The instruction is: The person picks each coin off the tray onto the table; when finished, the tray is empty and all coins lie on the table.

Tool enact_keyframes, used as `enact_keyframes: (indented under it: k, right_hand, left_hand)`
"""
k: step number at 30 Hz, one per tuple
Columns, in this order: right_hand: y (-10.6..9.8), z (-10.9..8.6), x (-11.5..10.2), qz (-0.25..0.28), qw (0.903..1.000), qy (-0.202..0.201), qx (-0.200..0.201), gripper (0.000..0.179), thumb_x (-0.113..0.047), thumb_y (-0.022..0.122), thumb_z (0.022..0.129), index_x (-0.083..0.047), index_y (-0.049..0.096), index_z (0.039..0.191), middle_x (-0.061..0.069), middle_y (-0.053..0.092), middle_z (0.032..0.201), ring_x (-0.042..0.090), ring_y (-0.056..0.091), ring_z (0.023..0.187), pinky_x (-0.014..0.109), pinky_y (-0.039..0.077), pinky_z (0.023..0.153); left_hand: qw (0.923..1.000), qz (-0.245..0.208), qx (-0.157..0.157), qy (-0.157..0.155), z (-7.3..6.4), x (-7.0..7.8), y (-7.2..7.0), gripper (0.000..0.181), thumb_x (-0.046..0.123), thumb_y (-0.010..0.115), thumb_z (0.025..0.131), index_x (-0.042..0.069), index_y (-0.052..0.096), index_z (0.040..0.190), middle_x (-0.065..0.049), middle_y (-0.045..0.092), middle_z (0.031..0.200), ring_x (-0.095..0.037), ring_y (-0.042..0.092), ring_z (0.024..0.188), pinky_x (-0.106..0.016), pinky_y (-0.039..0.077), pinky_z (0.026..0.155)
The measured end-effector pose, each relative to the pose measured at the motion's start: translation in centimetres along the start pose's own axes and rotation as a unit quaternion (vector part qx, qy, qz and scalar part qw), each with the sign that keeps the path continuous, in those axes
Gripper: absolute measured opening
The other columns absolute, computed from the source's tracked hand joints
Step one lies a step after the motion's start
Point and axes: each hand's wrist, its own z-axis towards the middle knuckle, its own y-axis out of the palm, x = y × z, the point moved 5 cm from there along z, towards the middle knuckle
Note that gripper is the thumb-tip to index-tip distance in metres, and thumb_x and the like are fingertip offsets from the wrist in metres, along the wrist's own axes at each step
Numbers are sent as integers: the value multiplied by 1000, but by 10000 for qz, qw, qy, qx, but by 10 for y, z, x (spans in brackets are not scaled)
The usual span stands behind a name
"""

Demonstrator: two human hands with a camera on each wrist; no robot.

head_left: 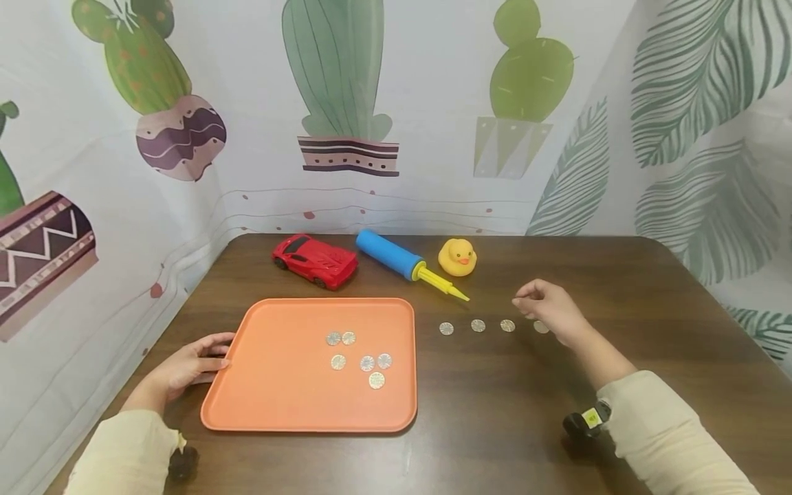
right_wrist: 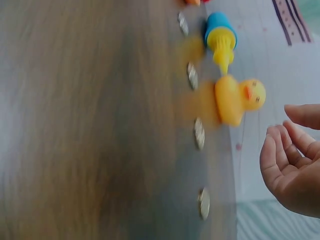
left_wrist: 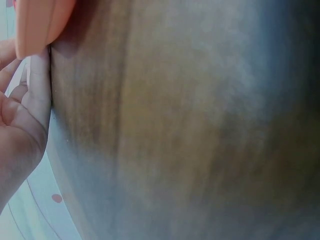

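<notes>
At its left edge an orange tray (head_left: 272, 385) is gripped by my left hand (head_left: 188, 364), with the fingers at the rim. In the left wrist view the tray's corner (left_wrist: 37, 25) comes between the fingers of that hand (left_wrist: 22, 115). Several coins (head_left: 377, 380) lie flat on the tray's right half. To the right of the tray, a row of coins (head_left: 478, 326) lies on the table. Above the row's right end hovers my right hand (head_left: 551, 309), fingers loosely curled. The right wrist view shows a gap between its thumb (right_wrist: 302, 115) and fingers, with nothing held.
Along the back of the brown table (head_left: 482, 426) stand a red toy car (head_left: 315, 261), a blue and yellow hand pump (head_left: 396, 256) and a yellow rubber duck (head_left: 458, 258). A cactus-print cloth (head_left: 433, 137) hangs behind the table.
</notes>
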Motion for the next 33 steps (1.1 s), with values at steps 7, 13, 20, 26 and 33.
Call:
enact_keyframes:
  k: [7, 13, 20, 26, 33]
  right_hand:
    - [22, -1, -21, 694, 9971, -175, -263, 22, -6, 58, 80, 10, 49, 92, 8, 53, 76, 23, 53, 72, 34, 47, 64]
    - [43, -3, -37, 840, 9946, -187, -580, 19, -5, 59, 79, 7, 50, 91, 11, 54, 78, 28, 51, 72, 35, 46, 64]
    - [72, -2, -53, 1084, 9886, -304, -1004, 18, -1, 59, 78, 8, 50, 90, 8, 52, 75, 24, 48, 66, 30, 44, 59]
    - [92, -3, -62, 1051, 9856, -245, -1300, 16, -2, 59, 78, 6, 52, 90, 9, 51, 75, 33, 51, 74, 41, 46, 68]
    - [118, -1, -65, 1068, 9805, -351, -1609, 16, -4, 61, 76, 4, 54, 88, 8, 52, 75, 21, 52, 69, 38, 47, 67]
  left_hand:
    - [9999, 48, 90, -55, 0, 0, 1, 66, 10, 55, 84, -11, 14, 131, -27, 31, 117, -13, 52, 88, -34, 47, 75]
    - [9999, 33, 110, -113, 0, 0, 1, 67, 12, 56, 84, -10, 15, 132, -27, 30, 118, -13, 52, 88, -34, 46, 75]
    - [9998, 53, 128, -128, -3, 2, -1, 66, 12, 56, 84, -9, 16, 132, -26, 31, 118, -12, 52, 88, -34, 46, 75]
    - [9998, 1, 146, -115, -1, 1, 1, 66, 11, 56, 84, -9, 16, 132, -26, 31, 118, -14, 52, 88, -35, 47, 75]
    - [9995, 12, 253, -180, 0, -1, 1, 66, 12, 57, 83, -8, 18, 132, -25, 33, 118, -16, 53, 89, -35, 46, 75]
